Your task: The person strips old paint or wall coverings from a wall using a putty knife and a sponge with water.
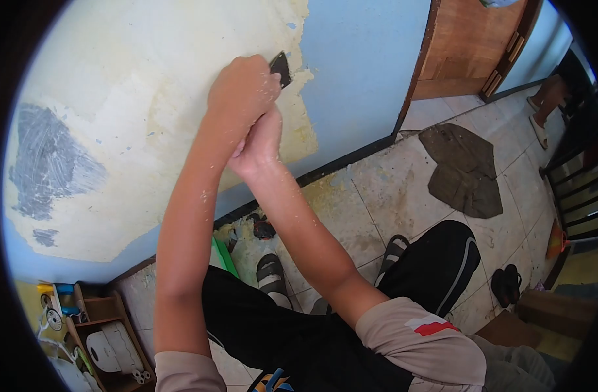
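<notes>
A scraper [282, 69] with a dark blade rests against the wall [149, 78], at the edge where bare cream plaster meets blue paint. My left hand [245, 81] is closed around it just behind the blade. Directly below, my right hand [260, 145] is closed too, pressed up against the left one; its fingers curl around what seems to be the handle, which the hands hide. Small pale flakes cling to both forearms and hands. Blue paint [361, 72] covers the wall to the right of the scraper.
Paint dust and flakes litter the tiled floor [371, 202]. A dark cloth [465, 170] lies on the right. A green object [224, 258] stands near the wall's base, and a small shelf [106, 326] at lower left. Another person's legs [548, 98] show at far right, beside a wooden door [469, 49].
</notes>
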The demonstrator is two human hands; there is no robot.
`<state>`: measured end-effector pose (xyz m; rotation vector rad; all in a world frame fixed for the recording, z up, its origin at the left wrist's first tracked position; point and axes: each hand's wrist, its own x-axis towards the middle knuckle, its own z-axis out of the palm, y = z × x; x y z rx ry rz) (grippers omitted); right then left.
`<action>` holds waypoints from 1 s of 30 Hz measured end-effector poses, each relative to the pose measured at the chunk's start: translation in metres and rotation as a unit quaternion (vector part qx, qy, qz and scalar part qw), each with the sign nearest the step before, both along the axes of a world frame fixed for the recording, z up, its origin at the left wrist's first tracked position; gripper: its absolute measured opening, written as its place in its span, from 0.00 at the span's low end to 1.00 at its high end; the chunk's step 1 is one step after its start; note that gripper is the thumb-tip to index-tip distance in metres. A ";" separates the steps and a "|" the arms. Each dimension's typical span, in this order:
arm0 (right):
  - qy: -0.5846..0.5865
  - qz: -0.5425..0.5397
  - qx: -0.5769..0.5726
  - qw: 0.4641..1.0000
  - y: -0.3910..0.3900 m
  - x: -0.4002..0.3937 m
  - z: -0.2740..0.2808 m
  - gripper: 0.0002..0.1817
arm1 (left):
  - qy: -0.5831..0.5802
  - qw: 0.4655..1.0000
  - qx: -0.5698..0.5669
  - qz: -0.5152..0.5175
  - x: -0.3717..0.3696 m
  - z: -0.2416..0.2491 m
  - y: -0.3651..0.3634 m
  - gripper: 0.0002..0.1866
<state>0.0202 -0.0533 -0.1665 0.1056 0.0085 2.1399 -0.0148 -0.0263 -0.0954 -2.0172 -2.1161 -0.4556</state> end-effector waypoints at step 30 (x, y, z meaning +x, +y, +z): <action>-0.038 0.043 0.056 0.997 -0.004 0.010 -0.011 0.33 | -0.041 0.999 -0.022 -0.004 -0.006 -0.005 0.001 0.22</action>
